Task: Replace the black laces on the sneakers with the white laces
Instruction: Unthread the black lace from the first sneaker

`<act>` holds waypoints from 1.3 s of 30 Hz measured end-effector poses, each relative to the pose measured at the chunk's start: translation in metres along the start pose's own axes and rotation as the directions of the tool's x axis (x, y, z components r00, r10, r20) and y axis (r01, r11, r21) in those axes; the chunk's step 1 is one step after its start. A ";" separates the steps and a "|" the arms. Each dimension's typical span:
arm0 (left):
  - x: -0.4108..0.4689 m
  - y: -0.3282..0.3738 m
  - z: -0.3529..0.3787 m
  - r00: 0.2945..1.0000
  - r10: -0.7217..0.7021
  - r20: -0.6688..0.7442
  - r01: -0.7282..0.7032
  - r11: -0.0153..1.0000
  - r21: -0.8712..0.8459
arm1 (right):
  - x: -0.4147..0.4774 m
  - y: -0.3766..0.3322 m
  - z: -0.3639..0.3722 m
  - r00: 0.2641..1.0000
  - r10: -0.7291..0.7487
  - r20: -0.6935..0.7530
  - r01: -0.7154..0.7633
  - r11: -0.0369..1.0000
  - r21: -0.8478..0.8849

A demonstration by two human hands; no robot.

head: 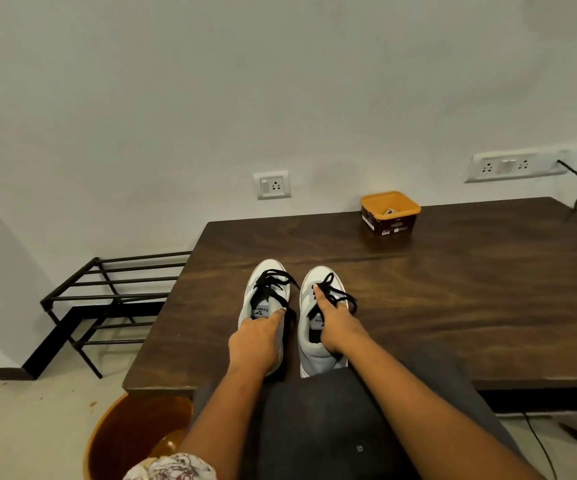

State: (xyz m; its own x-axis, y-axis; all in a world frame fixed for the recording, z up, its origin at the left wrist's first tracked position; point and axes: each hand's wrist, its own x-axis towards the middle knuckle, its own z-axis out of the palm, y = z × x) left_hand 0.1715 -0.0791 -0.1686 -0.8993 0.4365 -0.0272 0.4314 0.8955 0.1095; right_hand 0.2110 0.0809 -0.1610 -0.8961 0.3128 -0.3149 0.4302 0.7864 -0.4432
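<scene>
Where its tongue label (261, 311) reads "Vela…", the left grip (257, 341) clasps the left sneaker (249, 295); the right grip (337, 327) clasps the right sneaker (314, 356).

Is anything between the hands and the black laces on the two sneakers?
Nothing visible. The left hand holds the left sneaker and the right hand holds the right sneaker, thumb on its black laces.

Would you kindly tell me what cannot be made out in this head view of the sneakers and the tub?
Head view:
1. Orange tub contents: only a pale scrap inside, too small to identify.
2. Left sneaker heel: mostly covered by the left hand; whether it grips is unclear.
3. Right sneaker opening and part of its tongue label: covered by the right hand.
</scene>
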 end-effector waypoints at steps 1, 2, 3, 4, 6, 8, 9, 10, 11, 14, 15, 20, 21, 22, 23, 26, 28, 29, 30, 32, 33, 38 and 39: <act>0.000 0.000 0.000 1.000 -0.005 -0.001 0.005 1.000 -0.007 | 0.000 0.001 0.001 1.000 -0.006 0.007 0.006 1.000 0.006; -0.001 0.001 0.000 1.000 -0.007 -0.007 0.007 1.000 -0.008 | 0.000 0.001 0.000 1.000 -0.010 0.009 0.010 1.000 0.013; -0.002 0.001 0.000 1.000 -0.009 -0.010 0.009 1.000 -0.005 | -0.001 0.001 0.000 1.000 -0.013 0.012 0.013 1.000 0.015; -0.003 0.001 0.000 1.000 -0.010 -0.010 0.010 1.000 0.001 | -0.001 0.001 -0.001 1.000 -0.017 0.015 0.017 1.000 0.015; -0.002 0.001 -0.002 1.000 -0.016 -0.003 0.016 1.000 0.007 | -0.001 -0.002 -0.003 0.999 -0.024 0.033 0.024 1.000 0.004; -0.002 0.002 -0.004 1.000 -0.028 0.008 0.028 1.000 0.005 | 0.000 -0.004 -0.005 0.998 -0.029 0.049 0.029 1.000 -0.002; -0.002 0.002 -0.005 0.999 -0.034 0.009 0.034 0.999 0.004 | 0.000 -0.004 -0.007 0.998 -0.032 0.053 0.032 0.999 -0.007; -0.002 0.003 -0.006 0.999 -0.037 0.009 0.037 0.999 0.003 | 0.001 -0.004 -0.007 0.998 -0.033 0.059 0.034 0.999 -0.014; -0.001 0.002 -0.006 0.999 -0.038 0.008 0.038 0.999 0.003 | 0.001 -0.004 -0.008 0.997 -0.034 0.065 0.035 0.999 -0.021; 0.008 -0.005 -0.007 0.998 -0.060 0.012 0.060 0.998 -0.005 | 0.009 -0.006 -0.008 0.997 -0.041 0.063 0.043 0.998 -0.035; 0.015 -0.008 -0.008 0.996 -0.084 0.020 0.084 0.996 -0.009 | 0.012 -0.007 -0.009 0.997 -0.044 0.065 0.047 0.998 -0.041; 0.038 -0.017 -0.013 0.972 -0.229 0.049 0.230 0.972 -0.038 | 0.028 -0.010 -0.014 0.995 -0.048 0.086 0.053 0.997 -0.064; 0.041 -0.019 -0.015 0.969 -0.242 0.045 0.243 0.970 -0.017 | 0.031 -0.010 -0.015 0.995 -0.053 0.085 0.058 0.997 -0.060; 0.045 -0.021 -0.015 0.965 -0.257 0.042 0.257 0.966 0.019 | 0.034 -0.010 -0.015 0.995 -0.058 0.083 0.063 0.996 -0.056; 0.046 -0.021 -0.016 0.959 -0.281 0.037 0.279 0.958 0.062 | 0.036 -0.011 -0.014 0.995 -0.061 0.082 0.065 0.997 -0.049; 0.045 -0.007 -0.017 0.955 -0.294 -0.048 0.298 0.943 0.145 | 0.040 -0.013 -0.011 0.994 -0.070 0.080 0.074 0.996 -0.042; 0.049 0.004 -0.017 0.972 -0.195 -0.133 0.213 0.967 0.138 | 0.046 -0.013 -0.010 0.994 -0.092 0.062 0.095 0.995 -0.033; 0.051 0.007 -0.017 0.981 -0.135 -0.137 0.152 0.981 0.124 | 0.048 -0.013 -0.011 0.993 -0.106 0.053 0.107 0.994 -0.016; 0.053 0.009 -0.017 0.989 -0.094 -0.110 0.105 0.989 0.106 | 0.049 -0.012 -0.014 0.992 -0.120 0.043 0.120 0.993 0.010; 0.055 0.005 -0.018 0.993 -0.114 0.006 0.113 0.988 0.103 | 0.051 -0.007 -0.022 0.991 -0.133 0.001 0.133 0.988 0.074; 0.054 0.001 -0.018 0.986 -0.154 0.062 0.144 0.981 0.132 | 0.051 -0.003 -0.027 0.991 -0.131 -0.030 0.133 0.985 0.106; 0.048 -0.015 -0.020 0.981 -0.188 0.034 0.180 0.969 0.168 | 0.048 0.003 -0.035 0.990 -0.065 -0.124 0.088 0.978 0.191; 0.046 -0.017 -0.020 0.980 -0.196 0.029 0.189 0.968 0.167 | 0.048 0.002 -0.035 0.989 -0.053 -0.135 0.080 0.976 0.203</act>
State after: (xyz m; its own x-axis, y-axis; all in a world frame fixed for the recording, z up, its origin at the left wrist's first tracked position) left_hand 0.1210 -0.0755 -0.1517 -0.9639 0.2547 -0.0770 0.2598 0.9635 -0.0650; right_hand 0.1655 0.1159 -0.1478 -0.9242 0.3397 -0.1746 0.3702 0.6843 -0.6283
